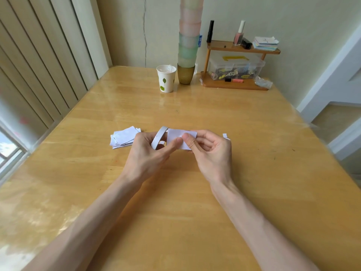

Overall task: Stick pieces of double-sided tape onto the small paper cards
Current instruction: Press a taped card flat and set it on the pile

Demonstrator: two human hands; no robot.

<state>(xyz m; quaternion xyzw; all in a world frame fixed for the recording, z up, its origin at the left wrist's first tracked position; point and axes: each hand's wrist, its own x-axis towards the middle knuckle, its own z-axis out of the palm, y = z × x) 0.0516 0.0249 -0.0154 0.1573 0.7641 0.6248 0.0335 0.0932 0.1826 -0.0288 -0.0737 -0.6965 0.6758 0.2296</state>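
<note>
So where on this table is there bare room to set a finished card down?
Bare wood lies between the paper cup and the card pile, and right of the right hand past a small scrap. Crowded: around the left hand and pile, and the far shelf corner.

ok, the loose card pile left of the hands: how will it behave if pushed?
The card pile would probably fan apart rather than move together: its sheets already lie skewed. It likely slides easily, since the table looks glossy. Single cards look thin, so probably light and floppy.
</note>
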